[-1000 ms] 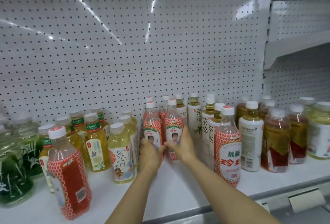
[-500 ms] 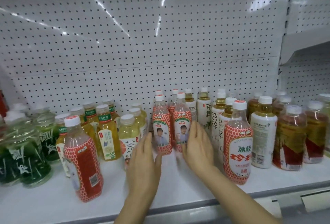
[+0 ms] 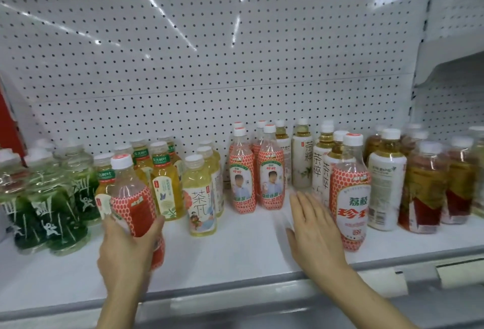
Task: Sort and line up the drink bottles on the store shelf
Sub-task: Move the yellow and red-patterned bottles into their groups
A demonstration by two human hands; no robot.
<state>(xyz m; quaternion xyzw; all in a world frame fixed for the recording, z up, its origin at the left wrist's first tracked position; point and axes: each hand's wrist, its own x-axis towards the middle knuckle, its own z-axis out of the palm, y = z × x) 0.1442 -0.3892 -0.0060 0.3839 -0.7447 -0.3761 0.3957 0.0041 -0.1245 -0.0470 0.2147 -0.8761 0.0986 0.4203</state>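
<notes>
My left hand [image 3: 125, 250] grips a red-patterned lychee bottle [image 3: 131, 197] at the front left of the white shelf [image 3: 222, 250]. My right hand [image 3: 314, 231] is flat with straight fingers, just left of another red-patterned lychee bottle [image 3: 351, 192] at the front right; whether it touches it I cannot tell. Two rows of the same red-patterned bottles [image 3: 256, 176] stand at the middle back, labels facing out.
Green bottles [image 3: 44, 197] crowd the far left, yellow tea bottles [image 3: 167, 179] and a pale tea bottle [image 3: 201, 197] stand left of centre. White-labelled tea bottles [image 3: 319, 166] and amber-red bottles [image 3: 427, 187] fill the right. Pegboard wall behind; grey shelf lip [image 3: 262, 289] in front.
Both hands left the two middle red bottles. My left hand swung left and took hold of the front-left red bottle; my right hand drew back toward the front-right one.
</notes>
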